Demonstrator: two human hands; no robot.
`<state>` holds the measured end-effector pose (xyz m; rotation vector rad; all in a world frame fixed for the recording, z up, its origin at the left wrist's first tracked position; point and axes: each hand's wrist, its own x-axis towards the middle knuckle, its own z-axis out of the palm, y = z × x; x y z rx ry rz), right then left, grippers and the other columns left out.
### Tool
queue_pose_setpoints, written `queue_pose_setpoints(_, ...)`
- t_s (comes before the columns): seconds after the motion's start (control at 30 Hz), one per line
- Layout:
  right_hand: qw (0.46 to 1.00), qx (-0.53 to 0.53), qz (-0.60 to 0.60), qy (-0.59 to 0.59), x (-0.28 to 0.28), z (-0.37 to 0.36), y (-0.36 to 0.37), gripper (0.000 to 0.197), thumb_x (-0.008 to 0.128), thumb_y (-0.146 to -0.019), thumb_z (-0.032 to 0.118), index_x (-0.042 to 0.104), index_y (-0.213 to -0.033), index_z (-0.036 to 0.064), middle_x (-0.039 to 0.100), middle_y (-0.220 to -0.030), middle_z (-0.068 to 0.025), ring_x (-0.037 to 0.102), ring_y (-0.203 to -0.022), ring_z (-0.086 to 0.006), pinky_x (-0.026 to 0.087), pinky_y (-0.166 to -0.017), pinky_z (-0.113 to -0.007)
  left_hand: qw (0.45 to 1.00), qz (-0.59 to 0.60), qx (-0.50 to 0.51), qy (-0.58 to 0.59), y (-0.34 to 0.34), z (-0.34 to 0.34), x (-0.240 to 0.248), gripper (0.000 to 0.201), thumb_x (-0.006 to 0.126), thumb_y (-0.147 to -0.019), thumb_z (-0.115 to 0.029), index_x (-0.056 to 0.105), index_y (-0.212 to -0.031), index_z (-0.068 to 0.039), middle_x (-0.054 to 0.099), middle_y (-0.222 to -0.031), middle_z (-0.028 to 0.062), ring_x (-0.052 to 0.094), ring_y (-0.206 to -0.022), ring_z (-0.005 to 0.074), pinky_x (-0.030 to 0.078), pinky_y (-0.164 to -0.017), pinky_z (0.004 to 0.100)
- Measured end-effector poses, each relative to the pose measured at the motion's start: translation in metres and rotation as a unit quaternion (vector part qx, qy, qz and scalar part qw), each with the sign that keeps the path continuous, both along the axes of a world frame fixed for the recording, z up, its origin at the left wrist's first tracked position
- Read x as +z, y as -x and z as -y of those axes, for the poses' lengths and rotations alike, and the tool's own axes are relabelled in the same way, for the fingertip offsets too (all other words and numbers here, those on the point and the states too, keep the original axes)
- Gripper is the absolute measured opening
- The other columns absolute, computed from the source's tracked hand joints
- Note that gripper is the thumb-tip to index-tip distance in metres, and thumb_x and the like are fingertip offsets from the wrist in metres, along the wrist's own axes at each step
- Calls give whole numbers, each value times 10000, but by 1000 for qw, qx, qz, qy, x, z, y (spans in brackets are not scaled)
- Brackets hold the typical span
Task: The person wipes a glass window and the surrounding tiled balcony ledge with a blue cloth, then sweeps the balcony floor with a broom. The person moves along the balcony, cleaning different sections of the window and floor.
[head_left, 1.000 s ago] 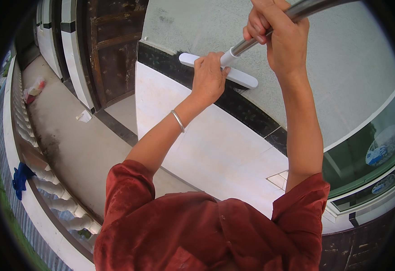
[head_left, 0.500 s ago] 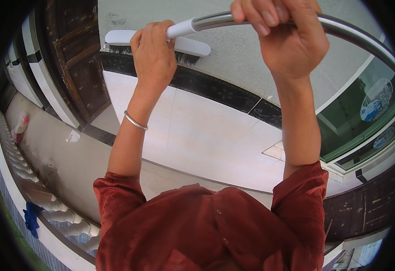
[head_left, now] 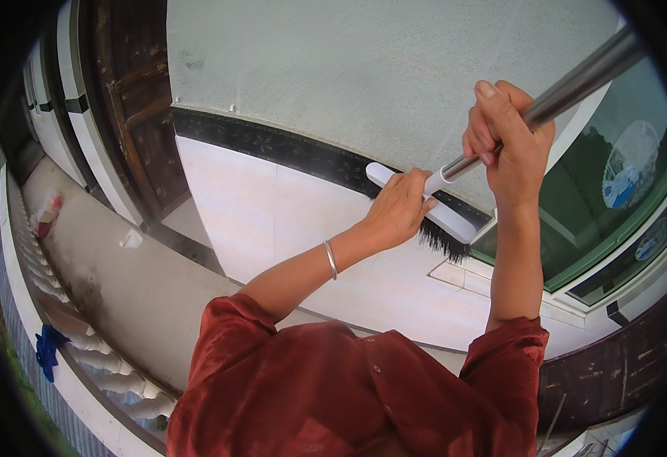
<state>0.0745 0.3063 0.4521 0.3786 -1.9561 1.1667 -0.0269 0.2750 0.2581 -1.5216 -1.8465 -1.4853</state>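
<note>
A broom with a white head (head_left: 455,219), black bristles (head_left: 441,242) and a shiny metal pole (head_left: 588,80) is held across the wall at the right. My left hand (head_left: 396,212) is closed around the neck of the broom, where the white collar meets the head. The palm side of its grip is hidden. Farther up, my right hand (head_left: 515,148) wraps the metal pole, which slants up toward the upper right. The bristles point down in front of the white tiles; whether they touch them I cannot tell.
The grey wall (head_left: 348,68) has a black patterned border (head_left: 272,148) above white tiles (head_left: 272,198). A green-framed window (head_left: 600,221) is at the right, a dark wooden door (head_left: 139,107) at the left. Along the lower left runs a balustrade (head_left: 105,362) with a blue cloth (head_left: 50,350).
The broom head has swung from the upper left down to the right, with my left hand on it. Its pole now slants steeply, and my right hand has lowered slightly.
</note>
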Motion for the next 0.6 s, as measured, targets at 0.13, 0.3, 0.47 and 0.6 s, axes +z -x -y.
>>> queue_pose_setpoints(0.13, 978, 172, -111, 25, 13, -28, -55, 351, 458, -1017, 150, 374, -678, 118, 372, -574, -9, 314, -448, -81, 399, -488, -272, 964, -213, 103, -118, 3, 16, 46, 333, 645, -881, -23, 494, -1177, -13, 588, -1048, 159, 568, -1018, 345, 419, -930, 421)
queue_pose_setpoints(0.3, 968, 193, -157, -15, -8, -84, -81, 325, 373, -1037, 125, 338, -713, 131, 356, -616, -19, 301, -504, -81, 367, -550, -243, 907, -268, 189, -263, 1, -26, 60, 384, 644, -793, 22, 503, -1146, -34, 566, -1027, 127, 569, -937, 291, 407, -920, 418)
queue_pose_setpoints(0.47, 992, 61, -102, 32, -14, -90, -81, 329, 461, -1040, 158, 403, -726, 79, 299, -590, 3, 243, -474, -59, 300, -487, -225, 970, -190, 0, -152, -40, -60, 18, 367, 669, -840, 18, 455, -1134, -29, 538, -1044, 151, 542, -977, 337, 370, -948, 434)
queue_pose_setpoints(0.6, 992, 44, -92, 78, -11, -97, -86, 295, 506, -1032, 158, 465, -768, 36, 292, -566, 11, 212, -449, -52, 265, -442, -217, 979, -129, 6, -157, -57, -72, 9, 369, 676, -851, 9, 447, -1139, -24, 525, -1028, 150, 535, -965, 349, 365, -951, 441)
